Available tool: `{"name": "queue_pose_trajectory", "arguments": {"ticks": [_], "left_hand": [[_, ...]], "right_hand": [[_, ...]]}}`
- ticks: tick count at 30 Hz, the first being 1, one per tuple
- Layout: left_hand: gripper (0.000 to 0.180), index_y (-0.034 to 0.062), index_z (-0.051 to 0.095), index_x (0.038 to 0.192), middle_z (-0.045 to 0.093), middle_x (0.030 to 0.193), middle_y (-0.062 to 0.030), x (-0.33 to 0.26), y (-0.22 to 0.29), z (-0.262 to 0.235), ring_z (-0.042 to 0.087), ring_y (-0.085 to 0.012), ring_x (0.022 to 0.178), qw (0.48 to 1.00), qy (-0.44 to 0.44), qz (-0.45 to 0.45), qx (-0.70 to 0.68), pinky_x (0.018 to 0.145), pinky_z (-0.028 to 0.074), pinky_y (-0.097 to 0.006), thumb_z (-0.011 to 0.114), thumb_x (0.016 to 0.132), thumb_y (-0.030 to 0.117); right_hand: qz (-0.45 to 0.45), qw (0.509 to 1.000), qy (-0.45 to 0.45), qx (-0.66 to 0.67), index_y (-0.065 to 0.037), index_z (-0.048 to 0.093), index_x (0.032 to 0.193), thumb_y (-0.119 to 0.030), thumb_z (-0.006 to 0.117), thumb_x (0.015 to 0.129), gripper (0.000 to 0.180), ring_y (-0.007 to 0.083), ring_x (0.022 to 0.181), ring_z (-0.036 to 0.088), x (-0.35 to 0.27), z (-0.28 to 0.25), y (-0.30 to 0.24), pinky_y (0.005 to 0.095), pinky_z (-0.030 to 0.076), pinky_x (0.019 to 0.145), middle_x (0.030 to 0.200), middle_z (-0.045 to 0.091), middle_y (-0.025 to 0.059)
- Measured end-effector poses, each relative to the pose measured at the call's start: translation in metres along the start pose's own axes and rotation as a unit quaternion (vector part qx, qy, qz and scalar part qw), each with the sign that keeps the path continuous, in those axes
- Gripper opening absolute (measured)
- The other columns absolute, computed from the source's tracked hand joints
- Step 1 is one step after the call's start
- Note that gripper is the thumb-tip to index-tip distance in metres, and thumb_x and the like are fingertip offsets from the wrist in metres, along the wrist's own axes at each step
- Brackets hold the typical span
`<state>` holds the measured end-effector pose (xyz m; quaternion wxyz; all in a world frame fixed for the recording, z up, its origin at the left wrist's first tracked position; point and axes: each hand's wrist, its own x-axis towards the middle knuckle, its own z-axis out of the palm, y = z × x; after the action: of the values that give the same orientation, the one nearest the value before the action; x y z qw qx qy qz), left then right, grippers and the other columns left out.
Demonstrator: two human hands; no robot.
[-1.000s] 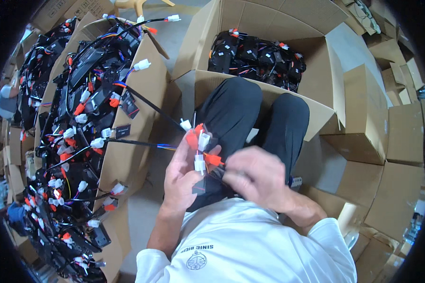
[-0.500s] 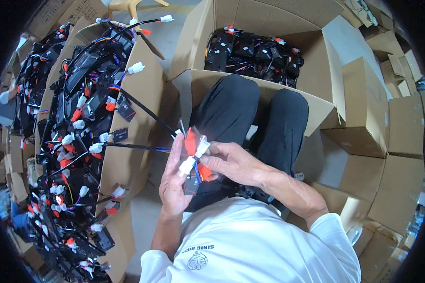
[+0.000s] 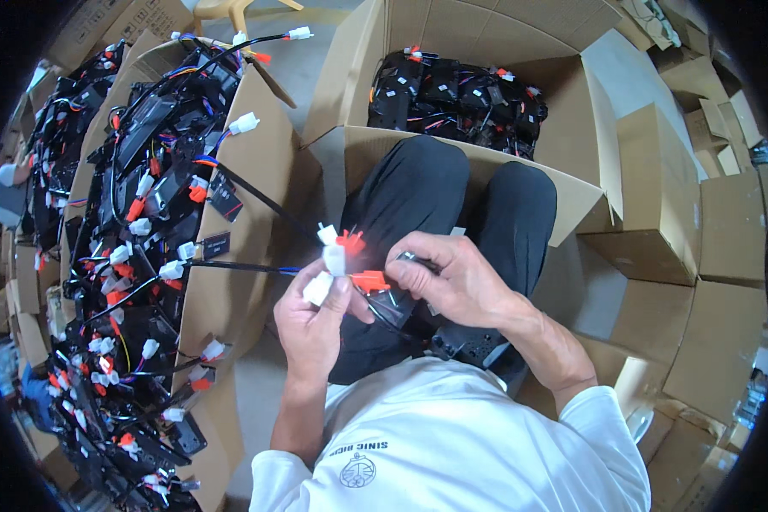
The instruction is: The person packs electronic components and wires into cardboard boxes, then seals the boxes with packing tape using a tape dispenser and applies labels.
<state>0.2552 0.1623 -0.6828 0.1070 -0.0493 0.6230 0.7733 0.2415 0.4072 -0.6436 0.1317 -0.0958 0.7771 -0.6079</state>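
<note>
At mid-frame the left hand (image 3: pixel 314 328) was closed around a white plug (image 3: pixel 319 288), thumb and fingers pinching it. Just to its right, the right hand (image 3: pixel 452 277) gripped a black part with fingers curled, touching an orange plug (image 3: pixel 370 280). More white and orange connectors (image 3: pixel 340 243) stood just above, over the person's black trousers (image 3: pixel 418 205). A black cable (image 3: pixel 239 267) ran left to the open box (image 3: pixel 247 171) of wired units. Another box (image 3: pixel 503 34) of black units sat at upper centre.
</note>
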Motion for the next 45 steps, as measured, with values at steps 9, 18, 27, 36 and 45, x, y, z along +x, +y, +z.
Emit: {"name": "queue_pose_trajectory", "arguments": {"ticks": [9,18,27,36,45], "left_hand": [[0.033,-0.0087,0.072,0.142,0.084,0.094,-0.0185,0.01,0.012,-0.004,0.085,-0.0243,0.079,0.996,-0.002,-0.051,-0.067,0.072,0.071,-0.038,0.067,0.121,0.017],[0.043,-0.0098,0.07,0.146,0.084,0.118,-0.0212,0.005,0.014,-0.008,0.087,-0.0268,0.095,0.989,-0.009,-0.114,-0.097,0.083,0.076,-0.044,0.066,0.122,0.026],[0.039,-0.0081,0.076,0.145,0.078,0.133,-0.0257,-0.038,-0.02,0.001,0.079,-0.0308,0.12,0.951,0.013,0.189,0.243,0.105,0.061,-0.038,0.074,0.107,-0.008],[0.031,-0.0101,0.075,0.14,0.068,0.145,-0.027,-0.043,-0.03,0.005,0.075,-0.0357,0.126,0.896,-0.03,0.275,0.346,0.108,0.061,-0.042,0.071,0.109,-0.008],[0.017,-0.0018,0.078,0.123,0.08,0.109,-0.0043,-0.011,-0.026,-0.012,0.072,-0.0073,0.093,0.993,0.108,-0.055,0.004,0.084,0.058,-0.025,0.081,0.112,0.011]], "right_hand": [[0.062,0.993,0.052,0.083,0.0,0.08,0.122,-0.028,0.076,0.118,0.028,0.01,0.081,0.069,-0.019,-0.004,0.014,0.0301,0.059,0.073,0.094,0.075,0.003],[0.048,0.994,0.065,0.071,-0.001,0.081,0.122,-0.03,0.076,0.118,0.03,0.0113,0.08,0.071,-0.017,-0.005,0.021,0.0306,0.06,0.072,0.092,0.076,0.0034],[-0.058,0.998,0.011,0.005,0.004,0.08,0.127,-0.04,0.082,0.112,0.047,0.029,0.108,0.076,-0.007,0.009,0.005,0.043,0.061,0.094,0.117,0.079,0.0173],[0.117,0.986,-0.02,0.115,0.002,0.082,0.123,-0.037,0.08,0.115,0.039,0.0121,0.088,0.07,0.012,0.047,0.034,0.0333,0.059,0.079,0.106,0.079,0.0075],[0.143,0.961,0.054,0.229,0.002,0.083,0.124,-0.013,0.081,0.111,0.02,0.0098,0.099,0.071,-0.006,0.078,0.034,0.0297,0.059,0.086,0.123,0.075,0.0039]]}}
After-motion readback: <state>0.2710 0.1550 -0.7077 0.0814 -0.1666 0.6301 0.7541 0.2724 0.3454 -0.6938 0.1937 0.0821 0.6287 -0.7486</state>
